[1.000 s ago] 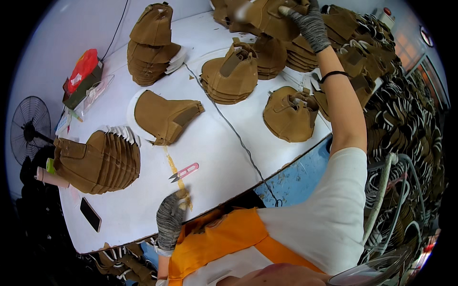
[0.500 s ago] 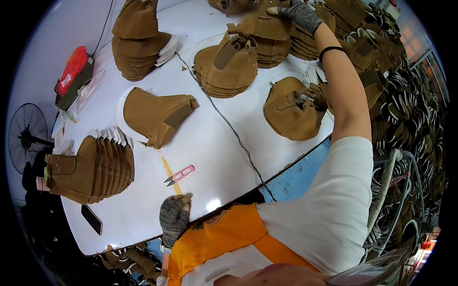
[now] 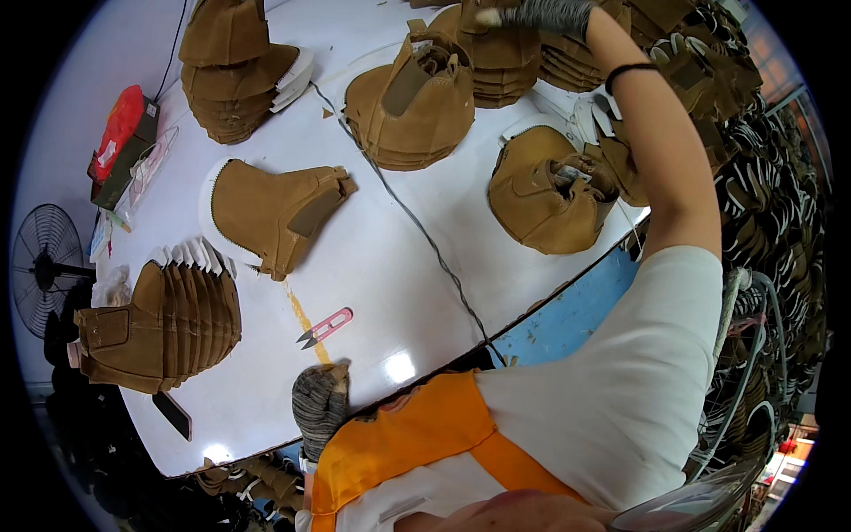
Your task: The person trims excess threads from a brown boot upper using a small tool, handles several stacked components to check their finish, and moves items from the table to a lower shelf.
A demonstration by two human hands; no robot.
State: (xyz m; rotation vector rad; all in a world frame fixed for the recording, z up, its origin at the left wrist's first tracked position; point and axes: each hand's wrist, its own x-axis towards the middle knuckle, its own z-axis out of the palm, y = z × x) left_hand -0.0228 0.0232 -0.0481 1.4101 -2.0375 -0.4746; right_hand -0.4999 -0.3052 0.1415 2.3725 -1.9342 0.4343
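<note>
My right hand (image 3: 539,16), in a grey knitted glove, reaches to the top edge of the view. Its outstretched thumb lies on a brown shoe upper (image 3: 487,49) on top of a stack; the fingers are blurred and partly cut off, but it seems to grip that upper. My left hand (image 3: 321,403), also gloved, rests at the table's near edge with curled fingers and nothing visible in them. Just beyond it lie pink-handled thread snips (image 3: 326,328). A single brown upper with a white rim (image 3: 275,208) lies on its side farther off.
Stacked uppers stand at the left (image 3: 182,332), far left (image 3: 230,80) and centre (image 3: 408,111). Another upper (image 3: 550,191) sits near the right edge. A dark cable (image 3: 425,235) crosses the white table (image 3: 390,284). A phone (image 3: 173,415), box (image 3: 128,160) and fan (image 3: 44,266) are at left.
The whole view has shifted slightly. My right hand has moved a little farther up, partly out of view, still at the same stack. My left hand stays by the table edge.
</note>
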